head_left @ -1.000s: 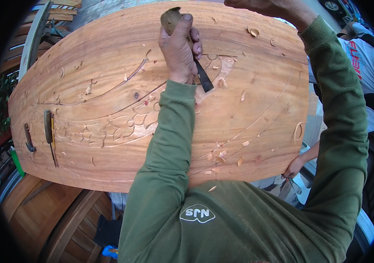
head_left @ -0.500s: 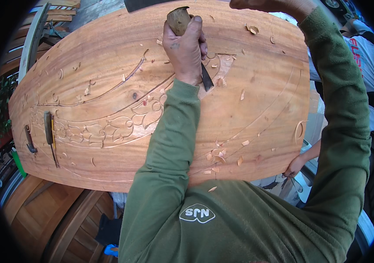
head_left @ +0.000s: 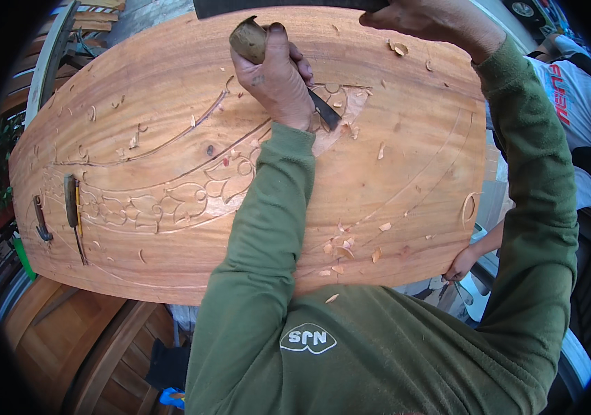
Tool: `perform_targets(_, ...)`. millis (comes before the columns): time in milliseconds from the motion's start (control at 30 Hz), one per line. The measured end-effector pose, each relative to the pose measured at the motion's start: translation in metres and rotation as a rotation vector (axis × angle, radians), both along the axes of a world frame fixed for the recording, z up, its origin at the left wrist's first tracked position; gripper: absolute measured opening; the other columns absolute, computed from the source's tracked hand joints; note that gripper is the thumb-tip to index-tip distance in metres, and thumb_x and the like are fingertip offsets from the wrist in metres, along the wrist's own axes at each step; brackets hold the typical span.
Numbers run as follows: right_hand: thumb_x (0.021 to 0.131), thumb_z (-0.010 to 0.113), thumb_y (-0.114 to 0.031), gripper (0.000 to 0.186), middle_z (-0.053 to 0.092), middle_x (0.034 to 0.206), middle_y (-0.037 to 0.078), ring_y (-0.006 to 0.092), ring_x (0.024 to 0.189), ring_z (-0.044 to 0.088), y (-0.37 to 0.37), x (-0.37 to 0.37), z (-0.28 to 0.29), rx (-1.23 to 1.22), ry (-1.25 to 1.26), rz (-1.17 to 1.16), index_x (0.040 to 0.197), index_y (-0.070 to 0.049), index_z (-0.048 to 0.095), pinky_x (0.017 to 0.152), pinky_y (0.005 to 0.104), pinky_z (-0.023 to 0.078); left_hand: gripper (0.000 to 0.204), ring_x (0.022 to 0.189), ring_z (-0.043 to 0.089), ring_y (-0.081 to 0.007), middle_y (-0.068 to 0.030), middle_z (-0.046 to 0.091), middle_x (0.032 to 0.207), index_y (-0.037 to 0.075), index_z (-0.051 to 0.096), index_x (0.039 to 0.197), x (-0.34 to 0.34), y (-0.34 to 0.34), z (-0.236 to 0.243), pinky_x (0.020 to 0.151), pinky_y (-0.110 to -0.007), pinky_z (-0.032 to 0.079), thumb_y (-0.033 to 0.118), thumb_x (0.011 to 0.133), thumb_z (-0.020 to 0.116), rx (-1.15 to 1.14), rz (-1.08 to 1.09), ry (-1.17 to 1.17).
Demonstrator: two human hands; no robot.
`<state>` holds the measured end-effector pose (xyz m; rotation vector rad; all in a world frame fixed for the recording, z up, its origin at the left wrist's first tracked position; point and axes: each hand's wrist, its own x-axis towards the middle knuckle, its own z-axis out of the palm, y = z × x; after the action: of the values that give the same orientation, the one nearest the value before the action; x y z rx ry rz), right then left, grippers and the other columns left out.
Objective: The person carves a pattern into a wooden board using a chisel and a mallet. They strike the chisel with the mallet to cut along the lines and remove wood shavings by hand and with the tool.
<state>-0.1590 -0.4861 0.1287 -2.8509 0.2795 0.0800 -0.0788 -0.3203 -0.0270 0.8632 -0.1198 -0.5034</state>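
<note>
My left hand [head_left: 278, 79] is closed around the rounded wooden handle of a chisel [head_left: 323, 109]. The chisel leans, its dark flat blade meeting the board [head_left: 392, 180] at a pale cut patch beside the carved pattern. At the top edge of the view, my right hand [head_left: 434, 21] grips one end of a long dark bar [head_left: 282, 5], which is partly cut off by the frame. The bar is held above the chisel handle, apart from it. Scrolls and leaf shapes are carved across the board's left half [head_left: 171, 200].
On the board's left lie a wooden-handled carving tool [head_left: 70, 200], a thin yellow stick and a small dark tool [head_left: 42, 220]. Wood shavings [head_left: 342, 250] are scattered about. Another person's hand [head_left: 461, 264] is at the right edge. Wooden panels [head_left: 67, 332] stand at lower left.
The chisel handle has tipped leftward with my left hand, and the blade slants more. My right hand and the dark bar have come slightly lower into view.
</note>
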Motion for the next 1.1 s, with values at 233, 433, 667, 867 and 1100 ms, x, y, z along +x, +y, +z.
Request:
perform_targets(233, 0.080, 0.079, -0.009, 0.080, 0.075, 0.117, 0.020, 0.0263, 0.102, 0.074, -0.004, 0.010, 0.005, 0.099, -0.367, -0.189, 0.155, -0.007, 0.052, 0.089, 0.0392, 0.059, 0.024, 0.040, 0.052, -0.0123, -0.0041, 0.059, 0.068, 0.011, 0.056, 0.106, -0.007, -0.008, 0.001, 0.034, -0.027, 0.039, 0.022, 0.100, 0.077, -0.011, 0.055, -0.067)
perform_targets(433, 0.079, 0.069, -0.002, 0.079, 0.076, 0.117, 0.018, 0.0322, 0.108, 0.072, 0.001, 0.025, 0.011, -0.147, 0.005, 0.251, 0.156, -0.013, 0.053, 0.097, 0.0429, 0.055, 0.027, 0.044, 0.052, -0.0096, -0.0015, 0.056, 0.070, 0.009, 0.051, 0.111, -0.012, -0.010, 0.007, 0.037, -0.025, 0.042, 0.016, 0.101, 0.075, 0.028, -0.010, -0.063)
perform_targets(667, 0.077, 0.070, -0.004, 0.079, 0.070, 0.125, 0.022, 0.0361, 0.110, 0.067, -0.017, 0.036, 0.009, -0.031, -0.243, 0.160, 0.155, -0.014, 0.056, 0.095, 0.0436, 0.054, 0.025, 0.046, 0.051, -0.0094, -0.0019, 0.058, 0.073, 0.008, 0.052, 0.110, -0.013, -0.015, -0.006, 0.038, -0.026, 0.042, 0.011, 0.099, 0.074, -0.051, -0.049, -0.007)
perform_targets(867, 0.074, 0.068, 0.002, 0.082, 0.076, 0.115, 0.017, 0.0337, 0.108, 0.071, -0.014, 0.036, 0.028, 0.046, 0.131, 0.067, 0.154, -0.014, 0.058, 0.095, 0.0420, 0.056, 0.026, 0.042, 0.050, -0.0109, -0.0033, 0.058, 0.067, 0.009, 0.054, 0.102, -0.028, -0.021, -0.007, 0.036, -0.026, 0.036, 0.020, 0.098, 0.078, -0.030, -0.081, -0.026)
perform_targets(1100, 0.083, 0.081, -0.011, 0.072, 0.070, 0.127, 0.017, 0.0299, 0.114, 0.070, 0.009, 0.003, 0.014, -0.202, 0.166, -0.118, 0.151, -0.008, 0.056, 0.099, 0.0397, 0.056, 0.029, 0.042, 0.049, -0.0102, -0.0034, 0.056, 0.068, 0.006, 0.056, 0.107, -0.017, -0.012, -0.002, 0.036, -0.024, 0.035, 0.028, 0.102, 0.075, 0.031, -0.200, 0.020)
